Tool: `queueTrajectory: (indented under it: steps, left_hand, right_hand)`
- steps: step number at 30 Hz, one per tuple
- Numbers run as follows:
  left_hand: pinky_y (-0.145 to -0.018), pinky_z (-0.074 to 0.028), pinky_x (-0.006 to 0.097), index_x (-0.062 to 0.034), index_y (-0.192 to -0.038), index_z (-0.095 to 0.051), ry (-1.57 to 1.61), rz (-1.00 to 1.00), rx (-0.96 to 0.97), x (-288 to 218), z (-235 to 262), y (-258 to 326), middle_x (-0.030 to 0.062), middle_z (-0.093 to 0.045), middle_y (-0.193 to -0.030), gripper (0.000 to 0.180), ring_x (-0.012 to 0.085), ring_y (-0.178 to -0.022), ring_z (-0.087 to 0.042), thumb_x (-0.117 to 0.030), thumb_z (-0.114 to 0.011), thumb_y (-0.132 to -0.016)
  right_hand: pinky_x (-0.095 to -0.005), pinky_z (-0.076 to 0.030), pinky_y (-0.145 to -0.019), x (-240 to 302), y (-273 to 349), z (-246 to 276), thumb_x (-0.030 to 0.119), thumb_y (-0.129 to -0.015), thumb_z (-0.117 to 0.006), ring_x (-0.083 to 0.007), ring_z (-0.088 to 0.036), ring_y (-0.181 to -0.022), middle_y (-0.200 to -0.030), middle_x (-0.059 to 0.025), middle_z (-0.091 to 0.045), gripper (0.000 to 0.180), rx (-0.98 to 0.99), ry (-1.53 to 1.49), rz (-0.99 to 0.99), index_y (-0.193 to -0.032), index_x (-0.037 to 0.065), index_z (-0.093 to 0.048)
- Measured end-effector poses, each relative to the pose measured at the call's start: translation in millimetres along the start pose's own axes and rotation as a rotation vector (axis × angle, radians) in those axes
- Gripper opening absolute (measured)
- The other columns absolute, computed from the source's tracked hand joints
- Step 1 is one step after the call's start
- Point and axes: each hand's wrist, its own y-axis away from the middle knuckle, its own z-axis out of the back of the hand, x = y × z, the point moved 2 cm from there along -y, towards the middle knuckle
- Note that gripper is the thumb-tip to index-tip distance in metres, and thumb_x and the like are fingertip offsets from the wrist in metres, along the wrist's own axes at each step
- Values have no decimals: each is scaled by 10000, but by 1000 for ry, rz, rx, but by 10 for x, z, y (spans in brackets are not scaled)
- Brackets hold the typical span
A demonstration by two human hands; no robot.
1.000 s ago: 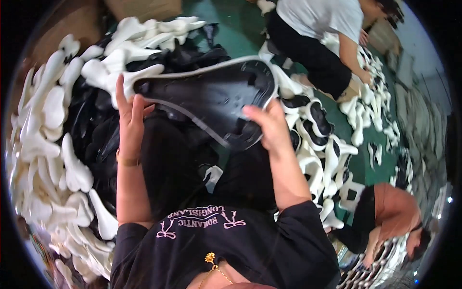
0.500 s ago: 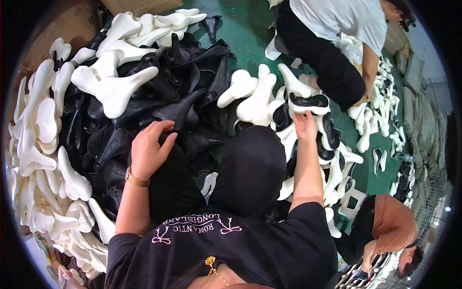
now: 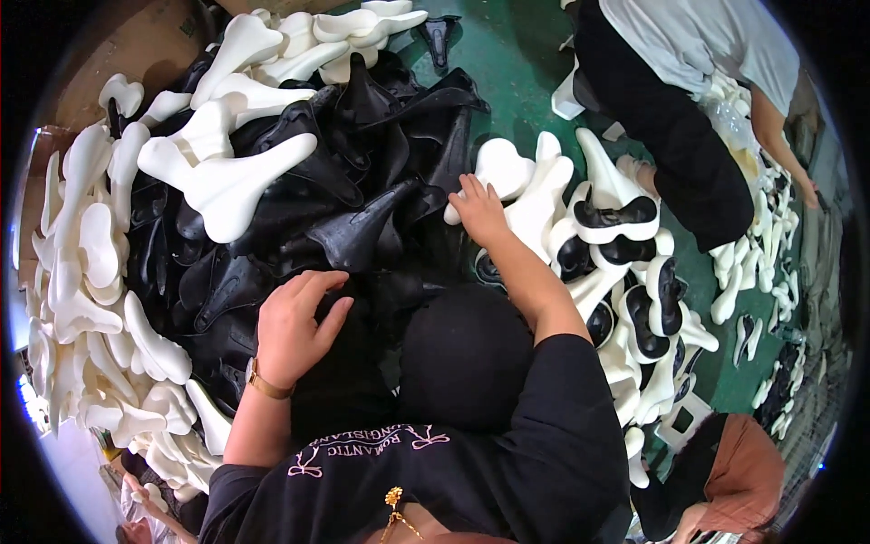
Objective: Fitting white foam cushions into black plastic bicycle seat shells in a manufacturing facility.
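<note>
My right hand (image 3: 478,210) reaches forward with its fingers spread. Its fingertips lie against or just over the edge of a white foam bicycle saddle pad (image 3: 504,169); whether it presses on it I cannot tell. My left hand (image 3: 299,328), a watch on its wrist, hovers by my knee with thumb and fingers apart and nothing in them. Just beyond it lies a heap of black saddle shells (image 3: 355,231). A Y-shaped white saddle pad (image 3: 237,186) rests on that heap. Right of my knee, white pads with black shells set into them (image 3: 619,218) lie piled together.
Many white saddle pads (image 3: 100,245) are stacked along the left side. Cardboard boxes (image 3: 127,59) stand at the far left. A co-worker in a white shirt (image 3: 698,36) sits at the far right; another in a brown top (image 3: 745,471) is at the lower right. The floor (image 3: 517,82) is green.
My right hand has moved left, from the white pad with the black shell to the pad beside the black heap. My left hand stays nearly in place. The whole view has shifted slightly.
</note>
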Motion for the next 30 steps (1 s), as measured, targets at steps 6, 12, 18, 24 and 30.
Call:
queueTrajectory:
  steps: [6,12,18,24,30]
  left_hand:
    - [-703,-495,336,-72,-979,-646,4,18,3,12,33,2,77,-654,-892,223,264,-804,-632,-145,-689,-773]
    - [-705,-495,336,-71,-980,-646,-10,-9,9,-15,9,-4,77,-651,-883,220,267,-801,-630,-147,-685,-778]
    - [-709,-492,332,-71,-976,-648,-8,-9,-4,-49,5,48,73,-652,-873,208,263,-797,-629,-156,-677,-789]
    - [-703,-492,334,-76,-980,-644,-18,-33,-32,-68,16,93,63,-650,-862,205,259,-788,-627,-160,-672,-795]
    - [-683,-494,342,-88,-973,-640,-39,-33,-52,-67,59,162,58,-629,-827,192,260,-767,-619,-170,-665,-801]
  right_hand:
    - [-444,-449,-932,-327,-216,487,87,-635,-695,-351,-515,-1136,-1162,-108,-558,488,-8,-466,-309,-1097,81,-537]
    - [-321,-494,-858,-1043,192,940,-21,-663,-653,-207,-565,-977,-1108,-115,-539,503,-795,-1168,-958,-1130,8,-470]
    - [-373,-597,-750,-1032,320,1594,-17,-805,-651,-199,-582,-932,-1103,-124,-512,468,-957,-1230,-919,-1173,0,-363]
    - [-383,-502,-773,-1213,531,1740,346,-778,-733,-276,-626,-872,-1054,-136,-600,488,-455,-76,-868,-1159,92,-563]
    - [-433,-508,-765,-1215,453,1700,536,-786,-624,-309,-657,-901,-945,-124,-685,477,112,133,-914,-1009,115,-651]
